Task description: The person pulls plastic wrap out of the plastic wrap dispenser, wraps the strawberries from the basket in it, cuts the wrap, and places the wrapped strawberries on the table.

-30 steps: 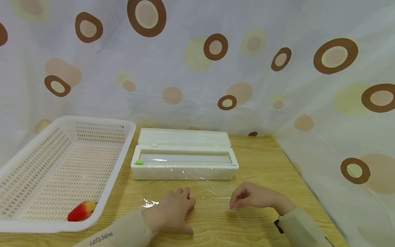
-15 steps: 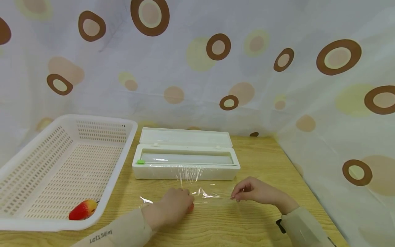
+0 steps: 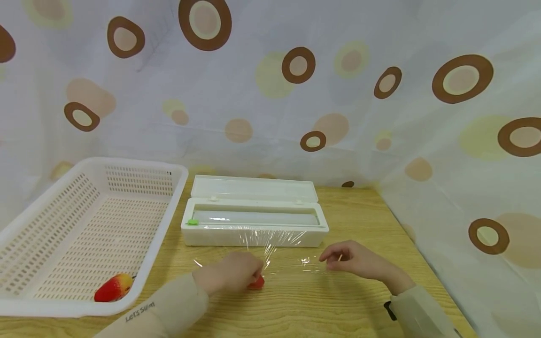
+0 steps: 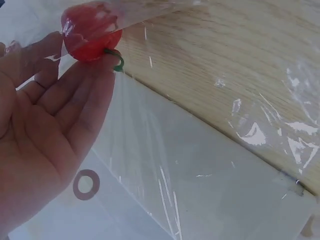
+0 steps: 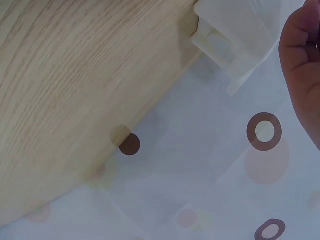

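Observation:
My left hand (image 3: 234,272) holds a small glossy red pepper (image 4: 90,30) with a hooked green stem, low over the table. In the left wrist view its fingers reach to the pepper, and clear cling film (image 4: 160,15) lies across it. The film runs back in bright creases to a white dispenser box (image 3: 194,238), whose lid is up and roll shows inside. On the right, my right hand (image 3: 357,260) pinches the side of the film between thumb and finger. The right wrist view catches only part of this hand (image 5: 302,75), at its right edge.
A white perforated basket (image 3: 162,239) stands at the left, with a red and yellow fruit (image 3: 113,287) in its near corner. A green slider (image 3: 192,221) sits on the box's left front edge. A patterned curtain (image 3: 236,84) hangs behind and beside the wooden table (image 3: 321,310).
The left hand has gone from spread fingers to a closer hold on the pepper. Creases in the film near the box have grown, and the right hand has risen slightly away from me.

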